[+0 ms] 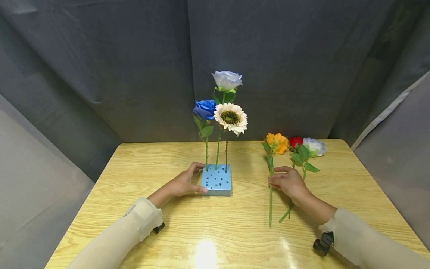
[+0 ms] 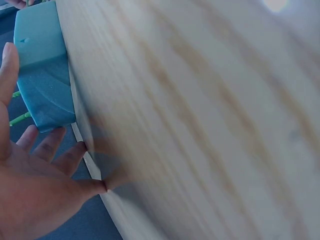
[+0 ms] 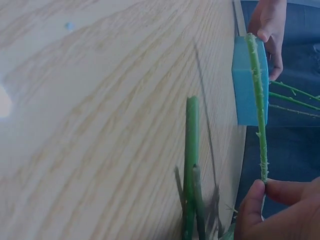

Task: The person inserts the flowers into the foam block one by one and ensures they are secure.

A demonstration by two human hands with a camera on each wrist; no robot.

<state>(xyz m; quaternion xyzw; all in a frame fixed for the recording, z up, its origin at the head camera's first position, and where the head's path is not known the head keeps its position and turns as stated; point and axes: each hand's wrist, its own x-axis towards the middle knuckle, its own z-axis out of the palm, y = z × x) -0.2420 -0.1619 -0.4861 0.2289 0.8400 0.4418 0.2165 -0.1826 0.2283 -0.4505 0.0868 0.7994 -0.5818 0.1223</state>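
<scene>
A light blue block (image 1: 217, 192) with several holes in its top stands on the table. Three artificial flowers rise upright from its back row: a blue rose (image 1: 204, 109), a pale lilac rose (image 1: 227, 80) and a cream sunflower (image 1: 236, 126). My left hand (image 1: 181, 183) holds the block at its left side, thumb at the front corner and fingers toward the back. To the right, my right hand (image 1: 289, 182) pinches the green stem (image 3: 260, 115) of an orange flower (image 1: 280, 143) between thumb and fingers. In the right wrist view that stem is raised off the tabletop.
Beside the right hand lie a red flower (image 1: 295, 141) and another pale lilac rose (image 1: 315, 146), their stems partly behind the hand. Wood-grain table (image 1: 141, 168) beneath everything; dark grey curtain (image 1: 144, 74) behind its far edge.
</scene>
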